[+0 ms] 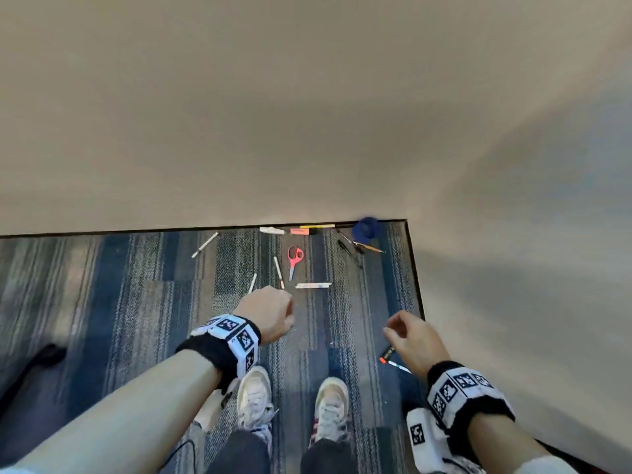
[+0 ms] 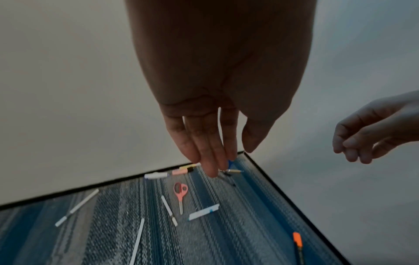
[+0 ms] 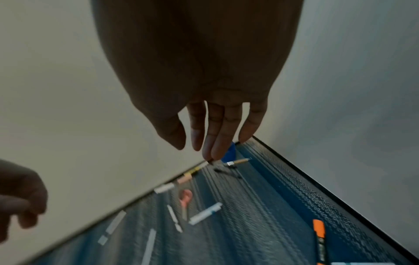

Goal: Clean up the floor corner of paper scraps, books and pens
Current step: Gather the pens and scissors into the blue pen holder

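Note:
Several pens and markers lie scattered on the blue striped carpet [image 1: 136, 295] in the corner. Red-handled scissors [image 1: 294, 260] lie among them, with a white pen [image 1: 278, 272] on their left and a white marker [image 1: 313, 285] below. A blue cup [image 1: 366, 229] sits tipped in the very corner beside dark pens [image 1: 349, 248]. An orange marker [image 1: 387, 354] lies by the right wall. My left hand [image 1: 270, 314] hangs above the carpet, fingers relaxed and empty [image 2: 213, 161]. My right hand [image 1: 408, 333] hovers over the orange marker, fingers loose, holding nothing [image 3: 215, 141].
Two beige walls [image 1: 307, 114] meet at the corner, edged with black baseboard [image 1: 413, 268]. My two shoes [image 1: 254, 398] stand on the carpet below the hands. A dark object [image 1: 37, 360] lies at the far left.

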